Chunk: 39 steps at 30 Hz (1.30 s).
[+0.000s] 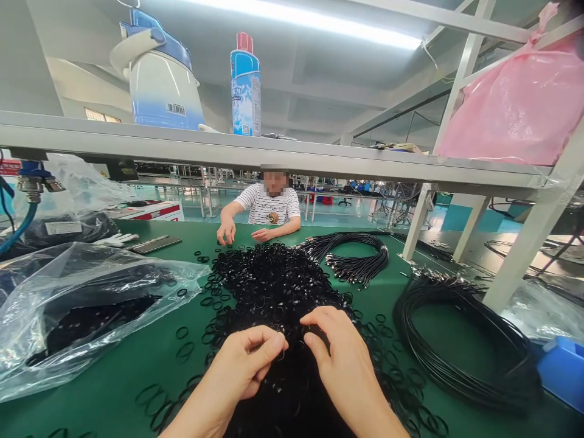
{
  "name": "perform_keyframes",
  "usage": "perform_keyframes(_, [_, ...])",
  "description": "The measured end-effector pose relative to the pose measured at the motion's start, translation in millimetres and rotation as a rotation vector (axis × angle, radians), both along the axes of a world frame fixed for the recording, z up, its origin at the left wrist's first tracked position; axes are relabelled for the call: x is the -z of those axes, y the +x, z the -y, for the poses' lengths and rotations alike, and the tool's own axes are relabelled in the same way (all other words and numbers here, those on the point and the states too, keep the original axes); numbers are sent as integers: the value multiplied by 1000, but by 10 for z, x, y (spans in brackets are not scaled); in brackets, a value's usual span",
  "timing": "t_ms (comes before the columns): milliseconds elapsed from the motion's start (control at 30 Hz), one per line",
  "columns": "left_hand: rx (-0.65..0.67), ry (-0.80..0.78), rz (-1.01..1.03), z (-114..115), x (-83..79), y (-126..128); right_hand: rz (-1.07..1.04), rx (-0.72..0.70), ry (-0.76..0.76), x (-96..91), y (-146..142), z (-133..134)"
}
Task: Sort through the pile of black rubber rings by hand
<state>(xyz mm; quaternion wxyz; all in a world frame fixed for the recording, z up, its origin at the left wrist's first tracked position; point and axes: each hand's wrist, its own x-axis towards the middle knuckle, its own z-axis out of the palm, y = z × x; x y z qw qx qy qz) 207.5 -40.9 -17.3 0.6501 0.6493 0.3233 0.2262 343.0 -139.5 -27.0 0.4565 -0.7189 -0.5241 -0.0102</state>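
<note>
Both forearms enter from the lower edge, cut off below the wrists. Left hand [241,365]: thumb and forefinger pinched together over a heap of black rubber rings [274,292], seemingly on one ring, though the ring itself cannot be separated from the dark mass beneath. Right hand [340,350]: fingers curled down into the same heap just beside the left, their tips hidden among the rings, so any hold is not discernible. Heap lies at the centre of a green table [118,377], with loose rings scattered around it. Clear plastic bag [68,304] at left, dark contents blurred by the film. Coil of black cords [456,340] at right, partly behind a white frame post [533,237]; a second cord bundle [356,255] lies beyond the heap. Blue box [563,368] at right, cut by the frame edge. Co-worker in a striped shirt [269,207] seated opposite, both hands at the far rim of the heap
</note>
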Motion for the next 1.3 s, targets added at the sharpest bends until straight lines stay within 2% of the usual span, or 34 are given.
perform_keyframes(100, [8,-14,57,21,-7,-5,-58,-29,8,-78,-122,17])
perform_keyframes(267, [63,-67,89,40,1,9,-499,-210,-21,-91,-232,-40])
perform_keyframes(333, [43,-116,131,41,2,10,-562,-199,16,-54,-197,-62])
perform_keyframes(467, [-20,-205,241,29,7,-6,-501,-116,50,-37,-116,-50])
perform_keyframes(600, [38,-296,296,37,7,-8,-458,-210,52,-93,-169,-11])
perform_keyframes(667, [59,-337,318,55,-1,2,-413,-208,50,-91,-201,-8])
perform_keyframes(767, [40,-366,321,82,-19,9,-287,-100,54,-30,-169,-24])
perform_keyframes(900, [5,-453,326,74,-22,-5,-9,23,65,27,-63,-28])
perform_keyframes(967, [7,-501,338,58,-15,-13,49,20,48,-3,-76,-12])
perform_keyframes(1133, [57,-528,403,72,-21,-16,-28,-198,-44,-103,-262,15])
perform_keyframes(1233, [113,-500,409,105,-31,-19,-105,-184,14,-88,-275,0])
perform_keyframes(1300, [138,-379,361,110,-28,-19,-214,-147,27,-66,-231,-11])
